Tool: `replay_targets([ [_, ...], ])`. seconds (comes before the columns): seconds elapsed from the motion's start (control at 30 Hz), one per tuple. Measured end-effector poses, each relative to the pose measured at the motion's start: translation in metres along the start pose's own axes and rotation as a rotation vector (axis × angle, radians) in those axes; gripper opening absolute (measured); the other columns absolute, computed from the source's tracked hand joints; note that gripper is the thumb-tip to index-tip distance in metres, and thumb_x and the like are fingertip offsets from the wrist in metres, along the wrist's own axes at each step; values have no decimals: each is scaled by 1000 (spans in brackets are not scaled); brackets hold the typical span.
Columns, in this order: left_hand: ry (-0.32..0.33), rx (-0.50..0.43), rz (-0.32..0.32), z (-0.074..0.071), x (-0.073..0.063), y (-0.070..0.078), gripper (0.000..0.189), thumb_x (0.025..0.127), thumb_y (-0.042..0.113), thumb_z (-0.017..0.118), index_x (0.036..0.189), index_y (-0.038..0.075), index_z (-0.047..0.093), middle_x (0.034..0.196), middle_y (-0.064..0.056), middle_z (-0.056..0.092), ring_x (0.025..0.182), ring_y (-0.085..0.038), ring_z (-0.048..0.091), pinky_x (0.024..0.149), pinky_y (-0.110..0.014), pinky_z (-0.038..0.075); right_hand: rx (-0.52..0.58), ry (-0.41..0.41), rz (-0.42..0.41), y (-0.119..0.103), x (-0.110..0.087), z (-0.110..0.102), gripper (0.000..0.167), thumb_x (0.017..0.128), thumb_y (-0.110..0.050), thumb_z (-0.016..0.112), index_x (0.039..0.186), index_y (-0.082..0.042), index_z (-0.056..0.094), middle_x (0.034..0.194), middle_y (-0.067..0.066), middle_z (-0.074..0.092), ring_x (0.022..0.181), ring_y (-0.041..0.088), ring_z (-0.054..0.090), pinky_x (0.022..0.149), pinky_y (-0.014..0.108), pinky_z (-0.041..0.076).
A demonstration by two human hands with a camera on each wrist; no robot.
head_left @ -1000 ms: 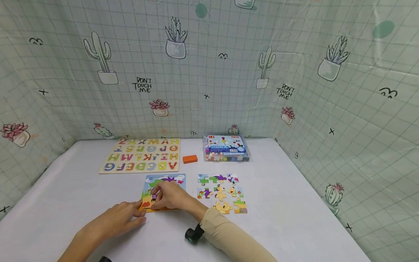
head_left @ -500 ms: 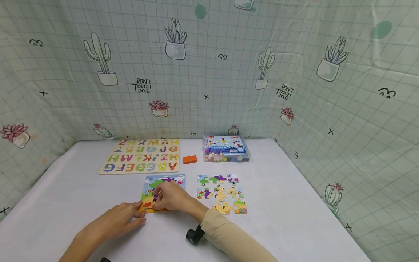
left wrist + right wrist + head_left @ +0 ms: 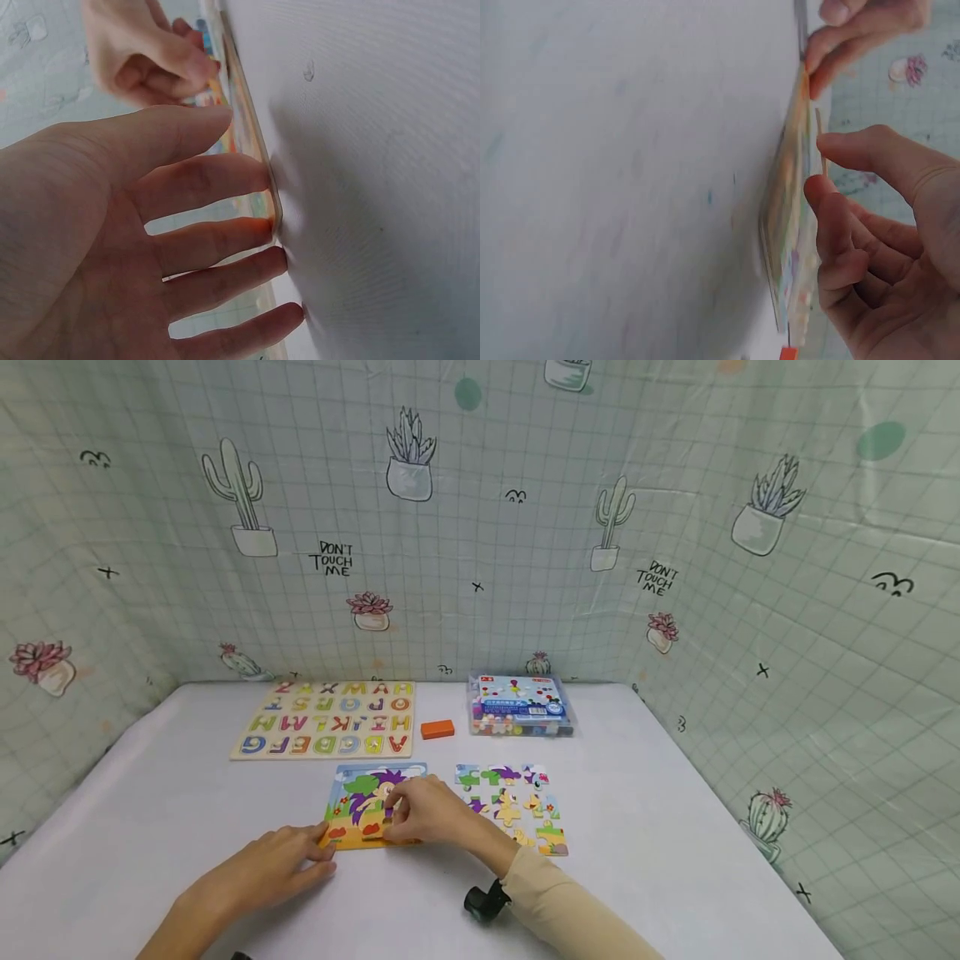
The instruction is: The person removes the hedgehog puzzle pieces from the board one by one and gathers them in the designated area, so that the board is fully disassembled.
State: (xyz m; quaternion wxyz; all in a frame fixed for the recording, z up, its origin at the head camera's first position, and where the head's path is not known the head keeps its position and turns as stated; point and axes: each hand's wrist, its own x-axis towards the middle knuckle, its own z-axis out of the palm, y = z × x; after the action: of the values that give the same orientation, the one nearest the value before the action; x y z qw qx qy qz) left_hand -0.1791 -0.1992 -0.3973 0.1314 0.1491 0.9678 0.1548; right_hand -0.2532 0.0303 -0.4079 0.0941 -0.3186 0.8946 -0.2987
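Observation:
A framed picture puzzle board (image 3: 352, 770), printed with a purple-haired figure and flowers, lies on the white table. My left hand (image 3: 281, 860) stays at its lower left corner, fingers extended and touching the edge; the left wrist view shows them spread along the rim. My right hand (image 3: 431, 810) pinches a thin puzzle piece (image 3: 372, 829) with a red patch between thumb and fingertips, over the lower middle of the board. Edge-on in the right wrist view, the piece (image 3: 819, 124) stands slightly above the board. The right hand hides the board's right part.
Several loose puzzle pieces (image 3: 507, 806) lie in rows to the right, partly behind my right wrist. Farther back are a wooden alphabet board (image 3: 318, 735), an orange block (image 3: 437, 729) and a clear plastic box (image 3: 521, 706) of coloured parts. A printed curtain (image 3: 480, 543) surrounds the table.
My right hand has moved right along the board with the pinched puzzle piece, away from the lower left corner, uncovering more of the picture. The left hand has stayed at the corner.

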Motion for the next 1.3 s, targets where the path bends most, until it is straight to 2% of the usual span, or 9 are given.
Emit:
replay_targets([
  [0.3, 24, 5, 17, -1, -1, 2, 32, 87, 32, 73, 107, 7, 77, 136, -24, 59, 126, -44, 55, 104, -61, 43, 56, 6, 27, 34, -36, -34, 33, 79, -24, 82, 106, -9, 71, 69, -8, 65, 55, 3, 53, 50, 17, 43],
  [0.63, 20, 27, 13, -3, 0, 4, 32, 87, 32, 73, 107, 7, 77, 135, -24, 59, 124, -43, 56, 103, -60, 44, 36, -10, 52, 63, -72, -43, 28, 81, -22, 79, 105, -10, 71, 66, -11, 63, 52, 2, 54, 56, 17, 45],
  [0.77, 18, 31, 5, -3, 1, 6, 32, 87, 32, 73, 107, 7, 77, 134, -24, 59, 123, -43, 56, 103, -60, 44, 33, -16, 41, 69, -80, -43, 28, 80, -23, 80, 103, -10, 70, 65, -11, 63, 49, 1, 53, 54, 17, 44],
  [0.93, 27, 48, -8, -3, 2, 7, 32, 87, 34, 72, 107, 9, 77, 134, -23, 60, 122, -41, 57, 103, -59, 45, 38, -19, 43, 73, -86, -44, 31, 79, -25, 81, 103, -10, 70, 65, -11, 63, 51, 1, 53, 57, 16, 45],
  [1.3, 20, 44, -12, 0, 1, 6, 32, 87, 33, 73, 108, 8, 77, 135, -24, 59, 123, -42, 57, 103, -60, 45, 51, -46, 54, 74, -90, -44, 31, 80, -25, 81, 105, -10, 71, 64, -11, 63, 52, -1, 51, 54, 15, 42],
])
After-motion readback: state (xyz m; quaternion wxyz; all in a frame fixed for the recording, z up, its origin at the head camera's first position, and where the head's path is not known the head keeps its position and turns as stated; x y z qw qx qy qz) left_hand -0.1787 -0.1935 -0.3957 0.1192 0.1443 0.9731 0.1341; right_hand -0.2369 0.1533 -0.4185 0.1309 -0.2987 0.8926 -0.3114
